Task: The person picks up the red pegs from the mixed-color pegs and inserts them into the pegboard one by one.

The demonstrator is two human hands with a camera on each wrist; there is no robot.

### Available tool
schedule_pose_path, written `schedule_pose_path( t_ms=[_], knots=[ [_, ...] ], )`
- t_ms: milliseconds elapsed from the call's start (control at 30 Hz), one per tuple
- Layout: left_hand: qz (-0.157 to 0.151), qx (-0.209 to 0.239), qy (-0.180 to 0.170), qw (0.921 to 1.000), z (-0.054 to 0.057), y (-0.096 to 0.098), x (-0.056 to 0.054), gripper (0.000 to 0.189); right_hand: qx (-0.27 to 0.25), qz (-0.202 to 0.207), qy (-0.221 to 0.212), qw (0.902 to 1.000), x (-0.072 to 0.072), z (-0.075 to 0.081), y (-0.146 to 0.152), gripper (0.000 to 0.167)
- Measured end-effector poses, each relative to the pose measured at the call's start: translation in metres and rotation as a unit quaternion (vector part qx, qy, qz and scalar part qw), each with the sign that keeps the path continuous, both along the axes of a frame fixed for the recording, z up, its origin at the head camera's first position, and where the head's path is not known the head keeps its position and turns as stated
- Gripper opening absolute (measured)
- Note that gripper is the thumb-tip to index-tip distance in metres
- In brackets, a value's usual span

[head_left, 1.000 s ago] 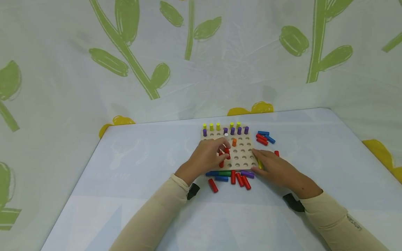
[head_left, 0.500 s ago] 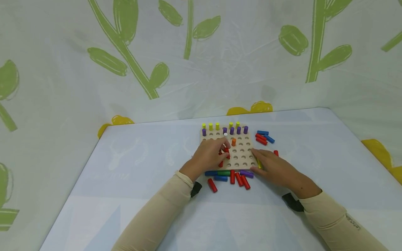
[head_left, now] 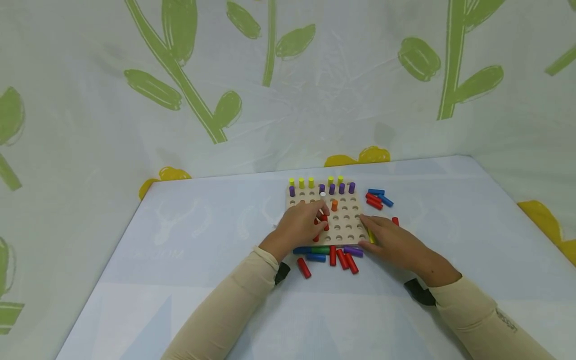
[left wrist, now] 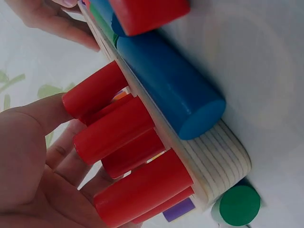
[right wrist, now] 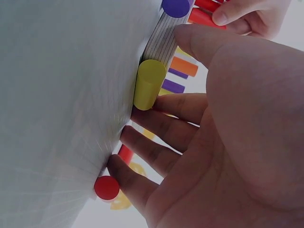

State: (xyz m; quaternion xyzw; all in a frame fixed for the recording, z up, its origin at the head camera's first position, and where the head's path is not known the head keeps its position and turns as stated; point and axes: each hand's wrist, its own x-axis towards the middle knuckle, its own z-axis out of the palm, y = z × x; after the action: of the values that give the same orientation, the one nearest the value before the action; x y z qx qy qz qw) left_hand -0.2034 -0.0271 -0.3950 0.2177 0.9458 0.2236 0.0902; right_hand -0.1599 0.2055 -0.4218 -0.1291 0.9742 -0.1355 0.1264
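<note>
A pale wooden pegboard point(head_left: 346, 227) with rows of round holes lies on the table. My left hand point(head_left: 299, 225) is over its left part, thumb and fingers pinching a red peg point(left wrist: 95, 90) that stands in the board. Several more red pegs point(left wrist: 142, 190) stand beside it, partly under the hand. My right hand point(head_left: 396, 242) rests at the board's right edge, thumb near the front corner and fingers extended. A yellow peg point(right wrist: 150, 85) lies along that edge, against the right fingers. Yellow pegs point(head_left: 311, 182), purple pegs point(head_left: 342, 188), a white peg point(head_left: 323, 195) and an orange peg point(head_left: 335, 205) stand farther back.
Loose red pegs point(head_left: 343, 259), blue pegs point(head_left: 316, 258), a green peg point(head_left: 320, 250) and a purple peg point(head_left: 353, 251) lie before the board. More red and blue pegs point(head_left: 385, 200) lie to its right. A leaf-patterned curtain point(head_left: 288, 110) hangs behind the table.
My left wrist has shifted slightly to the right, its fingers staying at the same red peg. The right hand keeps its place at the board's edge.
</note>
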Motion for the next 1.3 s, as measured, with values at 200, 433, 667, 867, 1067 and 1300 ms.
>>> schedule_pose_path(
  t_ms=[200,433,667,867,1067,1300],
  knots=[
    [-0.004,-0.010,0.001,0.9999,0.001,0.000,0.002,0.015,0.002,0.000,0.007,1.0000,0.001,-0.001,0.000,0.080],
    [-0.011,-0.021,0.007,0.9997,-0.002,-0.001,0.006,0.016,0.002,-0.003,0.001,1.0000,0.002,-0.001,-0.002,0.080],
    [-0.028,-0.019,0.014,0.9993,-0.003,-0.006,0.008,0.021,0.004,0.005,0.007,1.0000,0.003,-0.001,-0.002,0.080],
    [-0.011,-0.008,0.074,0.9972,0.007,-0.018,0.016,0.025,0.002,0.008,0.019,0.9998,0.002,0.000,0.000,0.078],
    [0.004,0.009,0.071,0.9974,0.012,-0.033,0.037,0.025,0.003,0.002,0.011,0.9999,0.002,0.001,0.000,0.079],
    [0.010,-0.016,0.008,0.9998,0.010,-0.048,0.060,0.026,0.008,0.000,0.010,0.9999,0.001,-0.001,-0.001,0.081]
  ],
)
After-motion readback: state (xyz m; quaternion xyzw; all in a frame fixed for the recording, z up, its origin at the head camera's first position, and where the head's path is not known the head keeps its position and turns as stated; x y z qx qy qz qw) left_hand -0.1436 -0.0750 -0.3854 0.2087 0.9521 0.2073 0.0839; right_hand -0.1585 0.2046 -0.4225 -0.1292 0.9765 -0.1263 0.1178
